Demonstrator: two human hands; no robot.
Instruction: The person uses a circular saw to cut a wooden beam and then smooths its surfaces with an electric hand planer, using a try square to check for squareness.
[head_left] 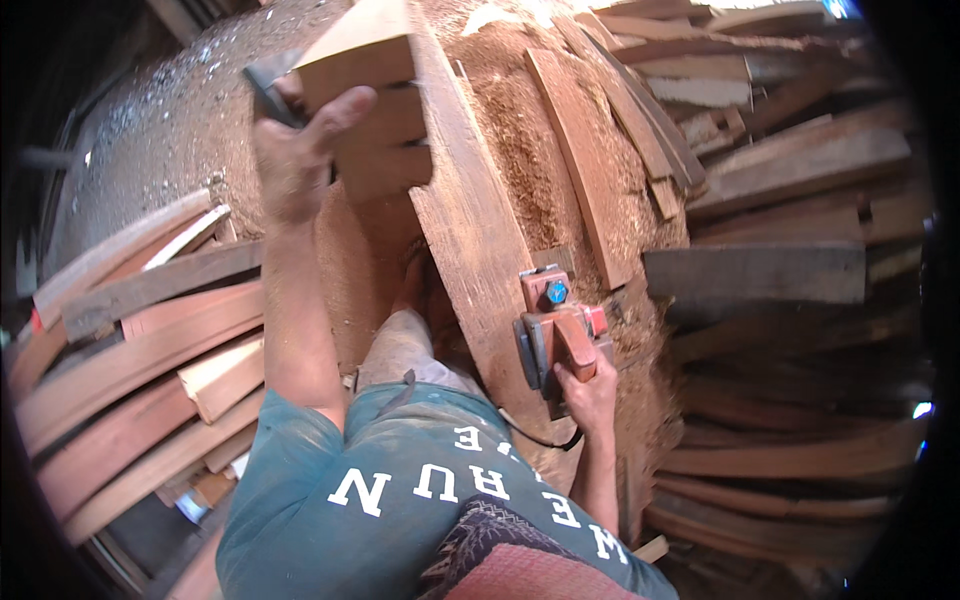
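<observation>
My right hand point(590, 385) is wrapped round the rear handle of an orange electric planer point(570, 338) with a blue front knob. The planer rests at the right edge of a long sawdust-covered plank point(465, 240), and its black cord curves below it. At the upper left, my left hand point(305, 160) grips the left side of a wood block point(375, 120), thumb across its near face. Dark slits break that face, so I cannot tell whether it is one piece or stacked boards. A dark flat thing point(272, 92) shows beside my fingers, its kind unclear.
Boards lie piled at the left point(150, 350) and a larger heap of boards point(800, 170) fills the right. A narrow plank point(580, 165) lies on sawdust point(515, 130) beyond the planer. My legs stand left of the long plank.
</observation>
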